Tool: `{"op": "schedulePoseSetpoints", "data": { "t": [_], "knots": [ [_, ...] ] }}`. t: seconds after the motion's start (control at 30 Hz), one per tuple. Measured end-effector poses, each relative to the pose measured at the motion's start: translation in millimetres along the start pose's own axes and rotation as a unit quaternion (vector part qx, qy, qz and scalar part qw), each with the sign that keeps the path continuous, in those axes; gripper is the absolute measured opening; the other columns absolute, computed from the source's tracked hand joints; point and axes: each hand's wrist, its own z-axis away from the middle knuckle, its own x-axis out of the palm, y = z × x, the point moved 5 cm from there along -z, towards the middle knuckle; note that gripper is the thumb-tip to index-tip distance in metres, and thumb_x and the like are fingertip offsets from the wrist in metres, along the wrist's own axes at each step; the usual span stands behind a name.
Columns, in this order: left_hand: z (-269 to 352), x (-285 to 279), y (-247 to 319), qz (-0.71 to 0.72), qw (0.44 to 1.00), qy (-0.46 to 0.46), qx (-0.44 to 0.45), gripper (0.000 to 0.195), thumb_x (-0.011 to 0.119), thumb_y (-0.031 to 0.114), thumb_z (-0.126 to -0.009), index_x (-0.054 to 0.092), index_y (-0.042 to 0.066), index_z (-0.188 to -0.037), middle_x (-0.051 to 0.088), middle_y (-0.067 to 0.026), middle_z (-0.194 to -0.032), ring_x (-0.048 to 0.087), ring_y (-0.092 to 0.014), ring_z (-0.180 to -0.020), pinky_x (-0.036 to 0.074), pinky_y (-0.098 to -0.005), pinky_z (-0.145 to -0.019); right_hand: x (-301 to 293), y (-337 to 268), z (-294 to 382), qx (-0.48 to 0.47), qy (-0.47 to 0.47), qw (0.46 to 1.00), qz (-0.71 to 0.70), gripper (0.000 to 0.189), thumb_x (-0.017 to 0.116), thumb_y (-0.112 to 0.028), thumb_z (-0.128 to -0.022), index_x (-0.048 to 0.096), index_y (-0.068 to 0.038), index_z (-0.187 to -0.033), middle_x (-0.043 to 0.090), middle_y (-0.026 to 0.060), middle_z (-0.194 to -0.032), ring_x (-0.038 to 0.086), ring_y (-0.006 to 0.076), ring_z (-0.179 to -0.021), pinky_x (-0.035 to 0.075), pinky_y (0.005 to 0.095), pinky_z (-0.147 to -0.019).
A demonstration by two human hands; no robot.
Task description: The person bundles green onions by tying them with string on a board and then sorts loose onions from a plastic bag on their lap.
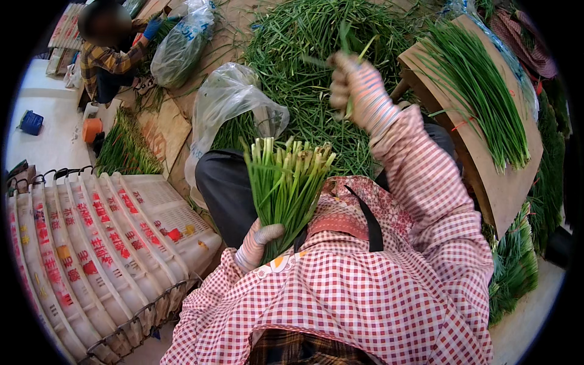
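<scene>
A bunch of green chives (pixel 285 196) stands in front of my chest, pale cut stem ends up and leaves down. My left hand (pixel 259 242), in a striped knit glove, is closed around its lower part, the thumb across the front. Raised ahead and to the right is my right hand (pixel 358 86), in a similar glove and blurred by motion. Loose chive leaves (pixel 346 39) stick out above and below its curled fingers. Below and behind that hand spreads a big heap of loose chive leaves (pixel 296 59) on the floor.
A board (pixel 461 132) at right bears a long chive bundle (pixel 483 100) with red ties. Left of my knee lies a white plastic crate (pixel 114 246); a clear plastic bag (pixel 223 91) stands ahead. Another person (pixel 109 59) wearing blue gloves crouches at upper left near a filled bag (pixel 182 50).
</scene>
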Motion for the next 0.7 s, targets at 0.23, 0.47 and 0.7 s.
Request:
{"op": "schedulePoseSetpoints", "data": {
  "t": [0.23, 0.47, 0.7],
  "knots": [
    [3, -23, -9, 0.177, 0.983, 0.048, 0.033, 0.061, 0.062, 0.017, -0.083, 0.041, -0.002, -0.137, 0.049, -0.0184, -0.136, 0.05, -0.029, -0.124, 0.035, -0.0406, -0.11, -62, -88, 26, -0.15, 0.027, 0.98, 0.13, 0.035, 0.064, -0.039, -0.087, 0.055, -0.008, -0.102, 0.051, -0.0002, -0.072, 0.044, 0.0094, -0.047, 0.037, 0.0236, -0.041],
    [-4, -14, -8, 0.204, 0.976, 0.021, 0.074, 0.056, 0.058, 0.019, -0.087, 0.041, -0.001, -0.136, 0.052, -0.0207, -0.132, 0.055, -0.031, -0.118, 0.046, -0.0437, -0.101, -2, 55, 115, 0.196, -0.118, 0.938, 0.259, 0.058, 0.069, -0.027, -0.083, 0.048, 0.0, -0.129, 0.059, 0.0039, -0.091, 0.047, 0.0096, -0.061, 0.037, 0.0242, -0.053],
    [-2, -19, -10, 0.157, 0.983, 0.048, 0.086, 0.053, 0.056, 0.019, -0.089, 0.043, -0.003, -0.134, 0.054, -0.0216, -0.128, 0.059, -0.032, -0.112, 0.05, -0.0432, -0.095, -12, 77, 75, 0.013, -0.098, 0.879, 0.466, 0.053, 0.064, -0.019, -0.082, 0.051, 0.006, -0.126, 0.062, 0.0206, -0.117, 0.059, 0.0318, -0.109, 0.044, 0.0371, -0.098]
  ]
}}
